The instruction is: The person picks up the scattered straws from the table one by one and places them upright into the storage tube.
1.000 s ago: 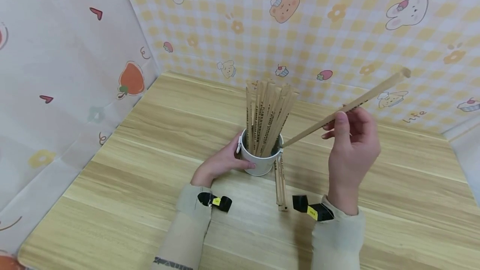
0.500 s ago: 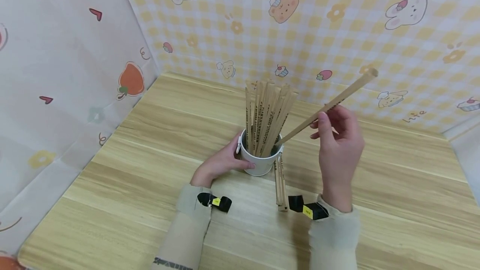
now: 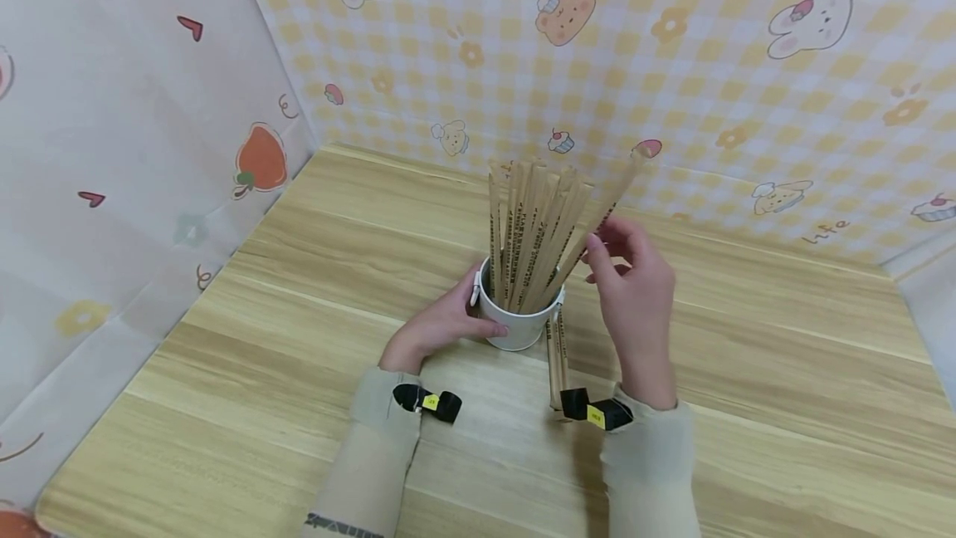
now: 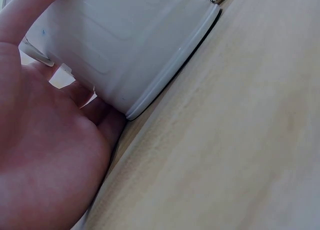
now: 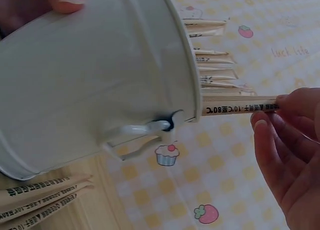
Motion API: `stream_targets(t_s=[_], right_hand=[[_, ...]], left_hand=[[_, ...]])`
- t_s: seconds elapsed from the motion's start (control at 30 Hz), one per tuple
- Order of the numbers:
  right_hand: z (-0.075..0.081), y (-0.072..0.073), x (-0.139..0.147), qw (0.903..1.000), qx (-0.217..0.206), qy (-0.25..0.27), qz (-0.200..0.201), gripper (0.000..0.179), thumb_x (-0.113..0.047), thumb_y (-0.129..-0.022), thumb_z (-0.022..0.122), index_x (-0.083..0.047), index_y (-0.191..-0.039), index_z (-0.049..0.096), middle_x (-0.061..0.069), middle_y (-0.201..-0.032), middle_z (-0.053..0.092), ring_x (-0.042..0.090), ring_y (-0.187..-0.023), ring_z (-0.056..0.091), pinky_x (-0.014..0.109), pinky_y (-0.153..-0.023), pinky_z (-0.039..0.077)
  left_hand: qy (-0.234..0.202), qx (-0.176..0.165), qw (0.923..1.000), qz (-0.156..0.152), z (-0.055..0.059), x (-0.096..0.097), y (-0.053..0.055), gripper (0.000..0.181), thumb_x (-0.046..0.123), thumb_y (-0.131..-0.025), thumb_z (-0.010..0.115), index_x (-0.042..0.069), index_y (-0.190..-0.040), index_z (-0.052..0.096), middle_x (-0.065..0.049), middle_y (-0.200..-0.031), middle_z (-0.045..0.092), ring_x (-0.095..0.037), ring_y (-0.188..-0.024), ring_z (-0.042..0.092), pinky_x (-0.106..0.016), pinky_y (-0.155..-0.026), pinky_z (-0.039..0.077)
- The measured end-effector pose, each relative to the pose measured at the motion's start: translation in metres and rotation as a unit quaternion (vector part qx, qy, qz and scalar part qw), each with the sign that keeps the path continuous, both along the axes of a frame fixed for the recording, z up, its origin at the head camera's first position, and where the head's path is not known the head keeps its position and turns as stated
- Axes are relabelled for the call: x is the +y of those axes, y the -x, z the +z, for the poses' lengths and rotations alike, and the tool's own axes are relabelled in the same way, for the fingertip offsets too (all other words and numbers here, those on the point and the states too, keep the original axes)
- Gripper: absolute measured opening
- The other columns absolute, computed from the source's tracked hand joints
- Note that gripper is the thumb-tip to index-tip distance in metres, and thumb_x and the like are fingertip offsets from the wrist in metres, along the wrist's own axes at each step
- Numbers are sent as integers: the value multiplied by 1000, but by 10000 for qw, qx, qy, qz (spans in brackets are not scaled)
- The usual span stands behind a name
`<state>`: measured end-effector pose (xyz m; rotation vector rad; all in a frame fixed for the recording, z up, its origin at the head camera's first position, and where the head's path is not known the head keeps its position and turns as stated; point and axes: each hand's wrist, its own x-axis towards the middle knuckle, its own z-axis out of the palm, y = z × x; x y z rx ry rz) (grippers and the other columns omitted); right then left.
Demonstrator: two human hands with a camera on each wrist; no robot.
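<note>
A small white bucket [image 3: 520, 330] with side handles stands upright on the table, holding a bundle of paper-wrapped straws [image 3: 526, 231]. My left hand [image 3: 444, 322] grips its left side, thumb across the front; in the left wrist view the palm faces the bucket wall [image 4: 125, 45]. Between thumb and fingers, my right hand [image 3: 638, 297] pinches one paper-wrapped straw [image 3: 626, 177]. That straw leans right, its lower end inside the rim. Printed lettering shows on the held straw [image 5: 235, 106] in the right wrist view. The bucket hides the straws' lower ends.
Several more wrapped straws [image 3: 556, 359] lie on the wooden table [image 3: 784, 380] beside the bucket, partly behind it and near my right wrist. A yellow checked backdrop [image 3: 672, 81] rises behind the table, with a white patterned one [image 3: 149, 90] on the left.
My right hand has moved left with the straw, tipping it more upright and bringing its lower end from the rim into the bucket. The left hand and bucket have stayed still.
</note>
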<state>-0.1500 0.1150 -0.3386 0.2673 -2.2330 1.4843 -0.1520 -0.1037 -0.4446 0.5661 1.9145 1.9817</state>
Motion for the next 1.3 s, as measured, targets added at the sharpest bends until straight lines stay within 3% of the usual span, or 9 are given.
stream_targets(t_s=[0.43, 0.77, 1.07, 1.3], right_hand=[[-15, 6, -5, 9906, -675, -1187, 102, 21, -22, -84, 61, -8, -100, 60, -1, -84, 62, 8, -69, 56, 21, -50, 48], [-19, 7, -8, 9839, -879, -1541, 210, 19, -22, -83, 63, -9, -97, 61, 0, -83, 63, 11, -71, 56, 26, -51, 48], [-18, 6, -8, 9824, -933, -1595, 271, 20, -24, -83, 63, -9, -97, 62, 1, -83, 63, 12, -71, 57, 26, -52, 48], [-15, 5, -5, 9797, -1125, -1633, 309, 18, -21, -88, 55, -10, -100, 62, 1, -85, 63, 13, -67, 57, 27, -50, 49]], left_hand=[[32, 27, 10000, 37, -1, 0, 0, 101, 5, -65, 77, 36, -139, 16, -2, -135, 33, -24, -119, 37, -39, -99, 30], [117, -66, 9999, 70, 1, -1, -1, 100, 8, -65, 77, 35, -139, 16, -1, -135, 33, -22, -118, 37, -38, -99, 29], [109, -265, 9996, 45, 25, 0, -10, 99, 0, -66, 74, 23, -142, 13, -8, -135, 33, -26, -118, 37, -38, -100, 29], [158, -305, 9994, 30, 29, 0, -11, 100, -1, -67, 73, 21, -142, 12, -10, -133, 34, -26, -116, 39, -35, -99, 31]])
